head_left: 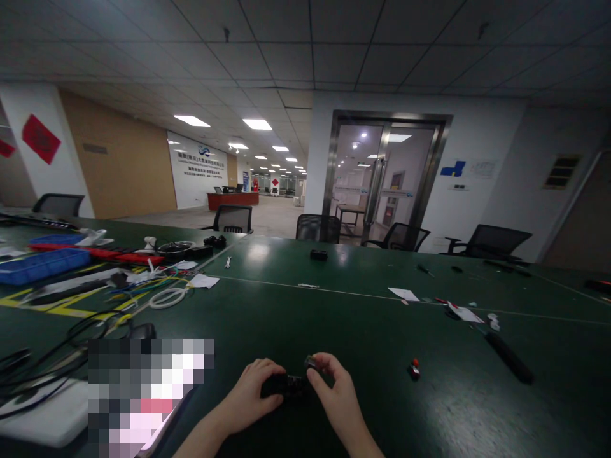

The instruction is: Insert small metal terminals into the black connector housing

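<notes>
View: head.
Left hand (pixel 248 394): thumb and fingers curled, partly closed, gripping black part (pixel 290 384) by its left end; thumb on near side, fingers over far side.
Black part: low in view, centre, between the hands, just above or on table (pixel 267 324), can't tell which; details too dark to read.
Right hand (pixel 338 385): thumb and index pinching small piece (pixel 310 361); other fingers bent behind, not clear.
Small piece: at right fingertips, up and right of black part, just beside it; looks dark with a greenish, shiny face, too small to identify.
Hand spacing: close together, fingertips near each other, small gap.
Left of hands: pixelated patch (pixel 153 388), bright slanted edge; white slab (pixel 52 413) beyond it, black cables (pixel 79 334) over and around.
Right of hands: red-topped bit (pixel 414 369), well apart; black handle (pixel 508 357) further right, lying slanted.
Far left: blue tray (pixel 45 266), white coil (pixel 167 298), paper (pixel 205 281).
Far middle: wrench (pixel 228 262), black box (pixel 318 255).
Behind table: chairs (pixel 318 228), glass door (pixel 360 168).
</notes>
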Available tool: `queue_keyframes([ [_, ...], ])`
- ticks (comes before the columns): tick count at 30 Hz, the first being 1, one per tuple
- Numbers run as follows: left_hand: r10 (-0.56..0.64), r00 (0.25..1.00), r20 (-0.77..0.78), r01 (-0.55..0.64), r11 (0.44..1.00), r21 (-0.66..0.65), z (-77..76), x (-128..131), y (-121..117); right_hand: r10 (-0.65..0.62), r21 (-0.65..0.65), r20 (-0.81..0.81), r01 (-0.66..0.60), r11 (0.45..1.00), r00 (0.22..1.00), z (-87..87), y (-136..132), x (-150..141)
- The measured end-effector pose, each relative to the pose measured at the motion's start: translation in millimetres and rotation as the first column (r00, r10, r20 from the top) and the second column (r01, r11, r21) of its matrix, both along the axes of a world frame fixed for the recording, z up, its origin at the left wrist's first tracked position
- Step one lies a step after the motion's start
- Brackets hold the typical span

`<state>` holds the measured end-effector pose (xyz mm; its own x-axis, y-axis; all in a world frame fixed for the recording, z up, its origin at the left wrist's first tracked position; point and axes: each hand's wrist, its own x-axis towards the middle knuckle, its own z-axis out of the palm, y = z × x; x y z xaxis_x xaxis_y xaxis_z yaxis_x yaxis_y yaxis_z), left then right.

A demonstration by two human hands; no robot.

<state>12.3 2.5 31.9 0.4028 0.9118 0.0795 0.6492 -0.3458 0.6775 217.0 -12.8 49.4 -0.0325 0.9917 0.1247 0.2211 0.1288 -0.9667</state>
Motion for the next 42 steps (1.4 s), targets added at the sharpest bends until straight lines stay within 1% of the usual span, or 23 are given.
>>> queue_keyframes([
  [4,0.004,1.0,-0.001,-0.004,1.0,-0.004,-2.2,-1,1,-0.02,-0.011,-0.046,0.019,1.0,0.999,1.0,3,3],
  [7,0.004,1.0,-0.005,-0.004,1.0,-0.003,-4.3,-2,2,-0.05,0.021,-0.098,0.053,0.998,0.994,-2.2,7,6],
  [15,-0.003,1.0,0.005,0.003,1.0,-0.017,-3.7,-3,1,-0.121,0.002,-0.273,0.126,0.992,0.954,-10.3,12,14],
  [17,-0.002,1.0,0.006,0.003,1.0,-0.027,-2.8,-3,1,-0.124,-0.003,-0.288,0.128,0.992,0.95,-11.4,13,16],
  [23,0.002,1.0,0.0,-0.002,0.998,-0.057,-1.4,-3,1,-0.184,-0.007,-0.285,0.189,0.982,0.941,-15.0,15,22],
  [29,0.006,1.0,0.014,-0.005,0.997,-0.077,-2.9,-5,0,-0.242,-0.025,-0.333,0.248,0.968,0.911,-19.0,18,25],
  [34,-0.007,1.0,0.006,0.007,0.999,-0.047,-3.5,-4,1,-0.278,0.025,-0.352,0.306,0.952,0.894,-22.5,20,26],
  [37,-0.004,1.0,-0.007,0.003,0.999,-0.052,-2.0,-3,1,-0.307,0.059,-0.364,0.351,0.935,0.88,-24.5,22,27],
  [39,-0.003,1.0,-0.005,0.002,0.998,-0.059,-1.3,-3,1,-0.332,0.05,-0.379,0.378,0.925,0.864,-26.4,23,28],
  [42,-0.002,1.0,0.01,0.003,0.998,-0.057,-1.6,-3,1,-0.363,0.001,-0.409,0.398,0.917,0.837,-29.9,25,30],
])
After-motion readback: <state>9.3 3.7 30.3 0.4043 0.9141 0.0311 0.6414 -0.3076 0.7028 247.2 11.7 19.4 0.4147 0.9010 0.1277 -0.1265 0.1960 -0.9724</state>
